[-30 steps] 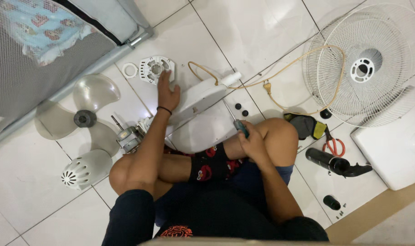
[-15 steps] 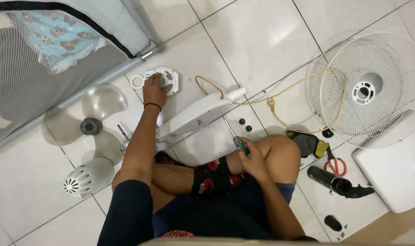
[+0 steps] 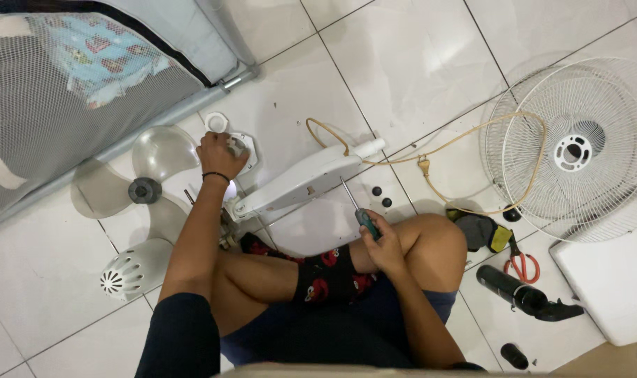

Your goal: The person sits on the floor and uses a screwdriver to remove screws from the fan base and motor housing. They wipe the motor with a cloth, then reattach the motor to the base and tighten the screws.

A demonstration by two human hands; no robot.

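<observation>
Fan apart on a tiled floor.
Left hand (image 3: 220, 155) closes on a white part (image 3: 243, 148) beside the blade (image 3: 145, 185); right hand (image 3: 383, 241) grips a screwdriver (image 3: 357, 207) over the knee, near the stand (image 3: 304, 183).

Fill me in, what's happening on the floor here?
A person sits cross-legged on white tiles amid a dismantled stand fan. The left hand rests on a small white fan part beside the clear blade. The right hand holds a screwdriver, tip toward the white fan body. The wire grille, orange scissors and motor cover lie apart.
</observation>
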